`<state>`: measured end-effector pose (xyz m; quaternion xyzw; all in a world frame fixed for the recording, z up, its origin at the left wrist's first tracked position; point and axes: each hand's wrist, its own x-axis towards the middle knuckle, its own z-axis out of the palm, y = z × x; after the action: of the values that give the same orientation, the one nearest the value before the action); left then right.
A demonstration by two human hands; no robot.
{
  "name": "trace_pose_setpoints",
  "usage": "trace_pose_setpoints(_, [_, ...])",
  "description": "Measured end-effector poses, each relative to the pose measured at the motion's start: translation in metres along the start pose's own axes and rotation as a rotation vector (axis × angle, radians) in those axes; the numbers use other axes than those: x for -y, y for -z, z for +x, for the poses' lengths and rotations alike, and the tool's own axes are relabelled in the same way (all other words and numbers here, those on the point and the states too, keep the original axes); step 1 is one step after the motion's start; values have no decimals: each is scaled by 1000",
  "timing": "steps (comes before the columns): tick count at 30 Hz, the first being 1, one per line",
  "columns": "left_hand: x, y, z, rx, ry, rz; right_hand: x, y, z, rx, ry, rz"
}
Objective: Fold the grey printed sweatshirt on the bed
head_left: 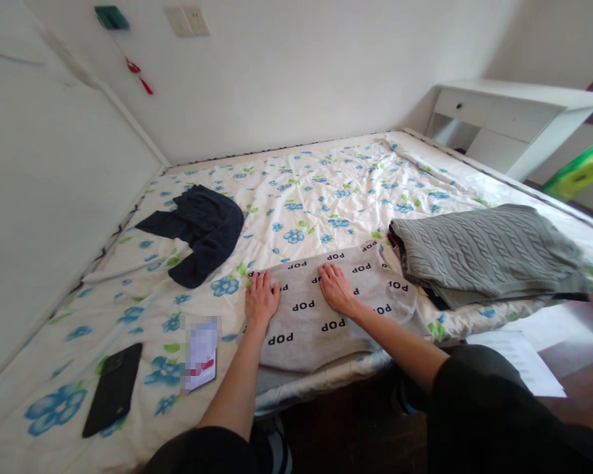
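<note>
A light grey garment [306,336] printed with the word POP lies folded at the bed's front edge. My left hand [261,297] rests on its left side, fingers stretched out flat against the cloth. Near the middle of the same garment lies my right hand [336,288], also flat with its fingers extended. Neither hand grips anything. To the right is a stack with a grey cable-knit sweater [484,250] on top. A crumpled dark navy garment [205,227] lies farther back on the left.
The bed [306,197] has a floral sheet and meets white walls at the back and left. A black phone [112,390] and a second lit device [201,354] lie at the left front. A white desk [504,118] stands right; papers [518,362] lie below it.
</note>
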<state>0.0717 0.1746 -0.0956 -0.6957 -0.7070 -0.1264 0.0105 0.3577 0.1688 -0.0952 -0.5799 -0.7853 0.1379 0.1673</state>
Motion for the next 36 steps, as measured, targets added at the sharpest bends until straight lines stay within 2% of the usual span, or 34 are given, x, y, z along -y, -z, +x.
trace_pose_setpoints(5, [2, -1, -1, -3, -2, -1, 74, -23, 56, -16, 145, 10])
trace_pose_setpoints(8, [5, -3, -1, -11, -14, -3, 111, -39, 79, 30, 205, -6])
trace_pose_setpoints(10, [8, -5, -1, -12, -30, -8, 124, -46, 87, 65, 192, -17])
trace_pose_setpoints(12, [10, -7, 0, -22, -39, -20, 124, -48, 89, 76, 182, -21])
trace_pose_setpoints(16, [10, -8, 1, -45, -28, -51, 92, -38, 83, 65, 228, -3])
trace_pose_setpoints(21, [4, -4, 2, -42, -13, -49, 38, -16, 70, 43, 140, -2])
trace_pose_setpoints(28, [2, 2, 2, -34, -6, -58, -20, 1, 58, -3, 134, -11])
trace_pose_setpoints(36, [2, 2, 5, -25, 1, -57, -115, 41, 39, -9, 88, 50])
